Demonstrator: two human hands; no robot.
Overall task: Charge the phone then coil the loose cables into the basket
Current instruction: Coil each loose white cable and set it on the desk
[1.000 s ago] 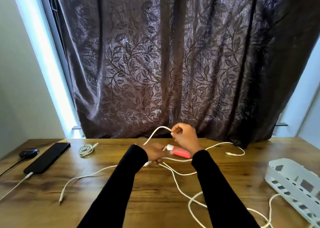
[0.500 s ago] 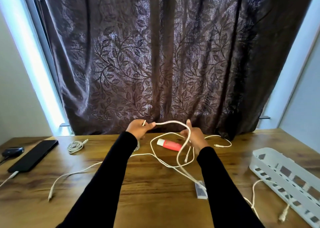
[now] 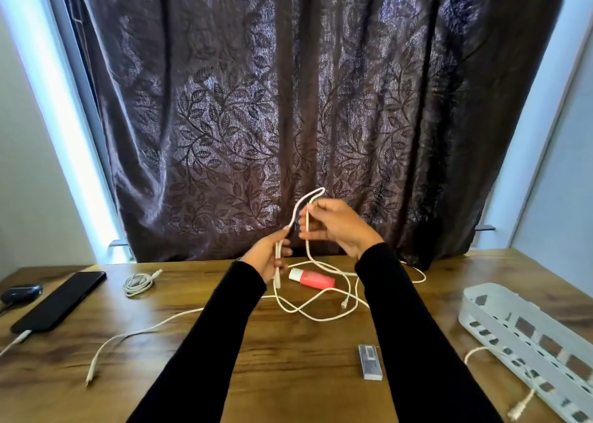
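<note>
1. Looping the cable (image 3: pixel 307 227), held above the table's (image 3: pixel 288 374) far middle, works best with even turns.
2. Left hand (image 3: pixel 268 257) grips one end; right hand (image 3: pixel 333 225) pinches the loop.
3. Basket (image 3: pixel 481 323) waits near right, phone (image 3: pixel 57 300) left.

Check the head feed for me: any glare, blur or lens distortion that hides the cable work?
Head view: bright window strips flank the dark curtain, nearly blown out; wide-angle bending bows the edges; the white cable between left hand and right hand reads sharply; the basket shows clearly.
</note>
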